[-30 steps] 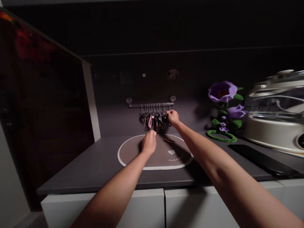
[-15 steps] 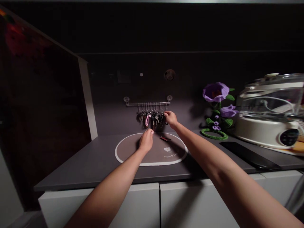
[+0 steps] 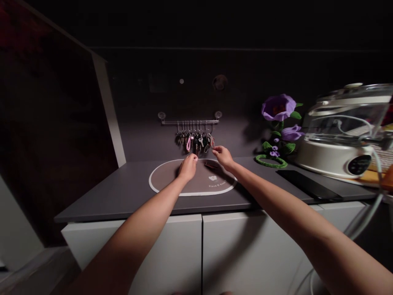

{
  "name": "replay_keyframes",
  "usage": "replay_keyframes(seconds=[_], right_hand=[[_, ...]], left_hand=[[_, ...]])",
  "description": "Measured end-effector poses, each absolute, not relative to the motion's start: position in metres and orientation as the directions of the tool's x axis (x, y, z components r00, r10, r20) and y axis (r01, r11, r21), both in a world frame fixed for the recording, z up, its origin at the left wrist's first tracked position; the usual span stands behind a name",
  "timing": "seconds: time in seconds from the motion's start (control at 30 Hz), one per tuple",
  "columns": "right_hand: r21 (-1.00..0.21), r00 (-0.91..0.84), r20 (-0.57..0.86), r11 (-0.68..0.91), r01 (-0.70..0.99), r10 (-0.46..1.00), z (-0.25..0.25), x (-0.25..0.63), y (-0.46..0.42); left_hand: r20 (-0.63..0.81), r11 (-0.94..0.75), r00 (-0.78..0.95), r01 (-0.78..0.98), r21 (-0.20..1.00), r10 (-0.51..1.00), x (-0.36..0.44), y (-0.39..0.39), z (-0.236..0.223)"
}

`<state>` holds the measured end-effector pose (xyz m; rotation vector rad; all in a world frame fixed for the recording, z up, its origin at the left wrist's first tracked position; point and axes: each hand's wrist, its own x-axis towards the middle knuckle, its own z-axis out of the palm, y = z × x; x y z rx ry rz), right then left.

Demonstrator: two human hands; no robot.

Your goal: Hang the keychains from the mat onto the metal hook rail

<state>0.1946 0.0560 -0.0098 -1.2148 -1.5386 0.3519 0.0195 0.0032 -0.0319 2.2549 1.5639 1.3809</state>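
A row of key bunches (image 3: 201,140) hangs from hooks on a clear rail (image 3: 190,122) fixed to the dark wall. One bunch carries a pink strap (image 3: 188,143). My right hand (image 3: 223,157) is at the right end of the row, its thumb and finger pinched at the lower end of a bunch of keys (image 3: 211,142) with a reddish part. My left hand (image 3: 188,166) is closed above the mat, below the hanging keys; what it holds, if anything, is hidden. A small dark flat item (image 3: 210,165) lies on the brown oval mat (image 3: 166,180) between my hands.
Purple fabric flowers (image 3: 278,108) with a green ring base stand right of the mat. Beyond them is a white appliance (image 3: 328,157) with a clear cover. A black flat slab (image 3: 307,185) lies near the counter's front edge. White cabinet doors (image 3: 172,254) are below.
My right hand has moved lower relative to the rail, and the reddish bunch at the right end now shows beside its fingers. My left hand stays closed over the mat. The view has tilted down.
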Motion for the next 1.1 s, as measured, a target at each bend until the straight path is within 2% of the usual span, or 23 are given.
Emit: replay_keyframes(seconds=[0.13, 0.27, 0.4, 0.5, 0.63, 0.83, 1.1], right_hand=[[-0.697, 0.005, 0.475, 0.372, 0.613, 0.88, -0.021, 0.2, 0.04], [-0.514, -0.078, 0.422, 0.31, 0.8, 0.903, -0.022, 0.203, 0.027], [-0.395, -0.107, 0.382, 0.267, 0.879, 0.918, -0.022, 0.204, 0.025], [-0.371, -0.121, 0.359, 0.26, 0.892, 0.926, -0.024, 0.204, 0.027], [-0.371, -0.13, 0.347, 0.263, 0.891, 0.929, -0.026, 0.206, 0.027], [-0.334, -0.159, 0.352, 0.282, 0.899, 0.923, -0.024, 0.205, 0.025], [-0.313, -0.149, 0.374, 0.275, 0.909, 0.916, -0.025, 0.202, 0.031]], left_hand=[[0.622, -0.51, 0.128, 0.709, 0.487, 0.772, 0.019, 0.004, -0.033], [0.593, -0.508, 0.156, 0.708, 0.491, 0.79, 0.019, 0.008, -0.038], [0.491, -0.406, 0.116, 0.737, 0.54, 0.863, 0.021, 0.011, -0.037], [0.388, -0.311, 0.104, 0.793, 0.523, 0.916, 0.027, 0.015, -0.028], [0.328, -0.245, 0.099, 0.863, 0.442, 0.939, 0.041, 0.025, -0.013], [0.321, -0.203, 0.066, 0.887, 0.415, 0.945, 0.063, 0.034, -0.008], [0.368, -0.236, 0.071, 0.874, 0.424, 0.927, 0.064, 0.041, -0.026]])
